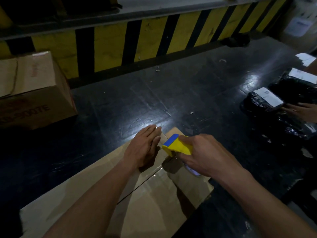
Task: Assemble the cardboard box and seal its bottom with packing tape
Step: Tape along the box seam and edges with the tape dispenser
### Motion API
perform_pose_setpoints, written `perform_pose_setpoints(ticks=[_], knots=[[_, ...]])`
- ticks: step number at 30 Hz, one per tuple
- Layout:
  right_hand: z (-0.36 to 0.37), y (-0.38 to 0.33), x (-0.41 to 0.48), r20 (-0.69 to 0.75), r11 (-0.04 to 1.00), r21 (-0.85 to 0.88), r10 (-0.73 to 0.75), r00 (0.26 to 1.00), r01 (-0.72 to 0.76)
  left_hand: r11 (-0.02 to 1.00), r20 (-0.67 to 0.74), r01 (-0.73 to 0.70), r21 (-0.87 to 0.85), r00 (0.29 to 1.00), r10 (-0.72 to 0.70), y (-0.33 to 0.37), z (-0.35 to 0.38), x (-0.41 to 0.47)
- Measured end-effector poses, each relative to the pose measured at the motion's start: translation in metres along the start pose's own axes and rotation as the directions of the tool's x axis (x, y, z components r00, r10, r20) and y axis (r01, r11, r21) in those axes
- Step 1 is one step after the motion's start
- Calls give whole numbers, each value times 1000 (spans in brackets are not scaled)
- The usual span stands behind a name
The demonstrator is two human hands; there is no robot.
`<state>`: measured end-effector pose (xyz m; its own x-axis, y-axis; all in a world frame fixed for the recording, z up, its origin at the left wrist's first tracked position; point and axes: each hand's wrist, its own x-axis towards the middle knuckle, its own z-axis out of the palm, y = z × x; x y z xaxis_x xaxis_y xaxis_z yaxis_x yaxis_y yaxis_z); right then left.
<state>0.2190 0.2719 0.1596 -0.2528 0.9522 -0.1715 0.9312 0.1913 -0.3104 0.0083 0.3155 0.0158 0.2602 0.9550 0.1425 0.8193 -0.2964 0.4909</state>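
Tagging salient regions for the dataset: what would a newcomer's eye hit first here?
First the yellow and blue tape dispenser, gripped in the right hand at the far end of the cardboard box, bottom centre. The left hand lies flat on the flaps beside the seam. Behind them, the yellow and black striped barrier runs across the top, with a second closed box on the dark floor at left.

Glossy dark floor [180, 93]; yellow-black striped barrier [137, 42].
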Motion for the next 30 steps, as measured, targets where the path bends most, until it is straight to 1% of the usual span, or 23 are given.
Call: perform_pose_setpoints(ticks=[3,5,6,9,12,14,16,18,20,21,22,23,24,25,26,27,28,29,30], knots=[[-8,1,-6,-24,999,-37,3,1000,-4,1000,21,3,-4,1000,-3,-6,0,1],[-13,7,-13,-45,993,-118,18,999,-23,997,48,-66,50,997,63,-13,1,4],[-13,10,-18,-46,992,-123,37,998,-42,993,58,-92,69,994,88,-14,2,5],[-8,17,-28,-55,996,-43,82,995,-84,1000,13,1,-2,1000,-1,-5,-1,5],[0,18,-31,-48,997,27,74,996,-73,1000,-20,-22,10,1000,22,2,0,1],[4,17,-34,-31,995,66,73,997,-71,999,-43,35,-28,998,-36,4,-2,-1],[7,16,-37,-48,995,84,56,997,-52,993,-94,96,-69,990,-103,3,-4,2],[7,16,-40,-80,996,74,48,996,-42,995,-117,92,-26,989,-94,6,-8,5],[6,16,-42,-119,997,74,43,992,-34,997,-80,76,0,994,-76,8,-14,9],[4,15,-43,-151,996,89,36,988,-23,997,-86,80,3,993,-80,12,-19,10],[1,13,-44,-193,994,113,29,981,-8,994,-104,112,-5,988,-112,17,-23,11],[-2,11,-44,-240,990,142,27,970,8,984,-127,179,-3,976,-178,23,-29,12],[-7,9,-45,-291,985,170,26,956,25,961,-129,277,-16,952,-277,31,-35,14],[-12,7,-44,-339,981,190,25,940,42,919,-72,389,-60,917,-392,39,-44,16],[-17,5,-43,-378,979,195,19,926,60,845,66,514,-150,858,-510,47,-52,18],[-22,4,-43,-399,979,191,9,917,74,705,296,649,-286,760,-579,52,-57,20],[-26,2,-42,-403,980,182,-5,915,85,475,556,780,-408,624,-548,58,-62,21],[-29,0,-42,-396,980,175,-17,918,94,254,735,850,-462,526,-427,61,-65,22],[-31,-2,-43,-386,980,172,-29,922,103,99,805,860,-501,505,-313,64,-68,22]])
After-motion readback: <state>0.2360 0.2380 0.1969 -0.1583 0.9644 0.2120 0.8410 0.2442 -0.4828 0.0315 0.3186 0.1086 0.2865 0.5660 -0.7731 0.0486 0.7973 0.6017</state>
